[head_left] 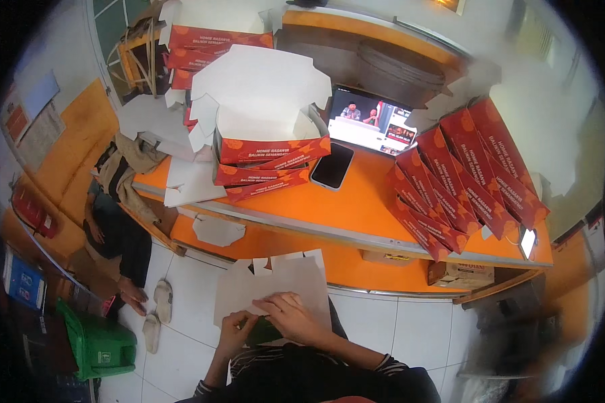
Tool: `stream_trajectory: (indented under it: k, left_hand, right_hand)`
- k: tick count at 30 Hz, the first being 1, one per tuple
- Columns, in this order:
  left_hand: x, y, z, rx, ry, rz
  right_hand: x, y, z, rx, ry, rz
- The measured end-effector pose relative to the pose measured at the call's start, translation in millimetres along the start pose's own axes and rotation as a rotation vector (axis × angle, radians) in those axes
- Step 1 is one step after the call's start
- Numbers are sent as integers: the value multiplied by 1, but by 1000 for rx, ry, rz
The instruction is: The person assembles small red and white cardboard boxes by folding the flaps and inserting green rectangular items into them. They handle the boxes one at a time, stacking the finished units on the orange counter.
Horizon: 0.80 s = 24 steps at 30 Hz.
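A partly folded cardboard food box (302, 279), pale side up, lies across my lap, its cut tabs standing at the far edge. My left hand (237, 330) is closed on its near left part, thumb and fingers pinched together. Just right of it, my right hand (288, 314) grips the near part of the same box, fingers bent and close to the left fingertips. The exact fold between the fingers is hidden. Beyond my hands, a stack of red-and-white folded boxes (269, 151) stands on the orange table (282, 211), the top one with its lid raised.
A dark phone (332, 166) lies beside a tablet (372, 121) playing a video. Several nested red boxes (464, 178) lean at the right. More boxes (215, 40) are stacked behind. A person's leg (124, 248), sandals (163, 300) and a green bin (101, 342) are at left.
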State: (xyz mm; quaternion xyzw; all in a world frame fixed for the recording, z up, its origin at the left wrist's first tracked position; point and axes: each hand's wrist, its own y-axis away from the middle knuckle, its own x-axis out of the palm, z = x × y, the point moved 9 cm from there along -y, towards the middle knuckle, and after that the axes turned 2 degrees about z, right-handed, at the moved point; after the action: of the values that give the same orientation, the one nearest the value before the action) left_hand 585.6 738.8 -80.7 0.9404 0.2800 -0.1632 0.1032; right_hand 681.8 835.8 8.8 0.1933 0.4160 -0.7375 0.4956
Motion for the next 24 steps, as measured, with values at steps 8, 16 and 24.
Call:
stream_trajectory:
  k: [8, 16, 24]
  left_hand:
    - [-16, 7, 16, -90, 59, -108]
    - [-24, 12, 23, -21, 157, -223]
    - [-20, 18, -7, 26, 275, -183]
  right_hand:
    - [-1, 34, -20, 502, 376, 372]
    - [-10, 57, -49, 563, 40, -66]
    - [-25, 51, -38, 460, -182, -431]
